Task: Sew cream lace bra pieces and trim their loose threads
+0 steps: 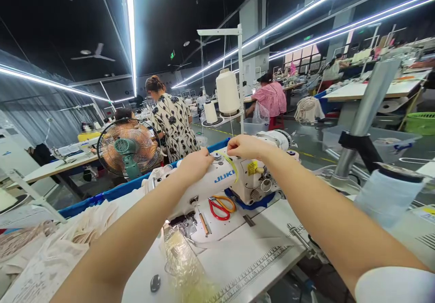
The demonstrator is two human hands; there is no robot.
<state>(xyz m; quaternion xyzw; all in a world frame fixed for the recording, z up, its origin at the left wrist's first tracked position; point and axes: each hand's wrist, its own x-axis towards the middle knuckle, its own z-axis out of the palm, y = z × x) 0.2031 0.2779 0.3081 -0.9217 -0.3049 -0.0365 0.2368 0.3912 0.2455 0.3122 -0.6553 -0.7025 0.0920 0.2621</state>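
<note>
A white JUKI sewing machine (220, 176) stands on the table in front of me. My left hand (197, 163) is closed at the top of the machine's arm, its fingertips beside a small round metal part (216, 156). Whatever those fingers hold is too small to see. Farther right, my right hand (247, 147) is pinched above the machine's top. A thin white thread (232, 126) comes down from the thread stand to its fingertips. Red-and-orange-handled scissors (221, 207) and a wooden-handled tool (204, 224) lie below the machine arm.
A large thread cone (227, 92) and a smaller cone (210, 113) sit on the stand behind the machine. Pale fabric (78, 244) is heaped at left. A fan (128, 146) and a person in a patterned top (172, 124) are beyond. A metal pole (370, 113) rises at right.
</note>
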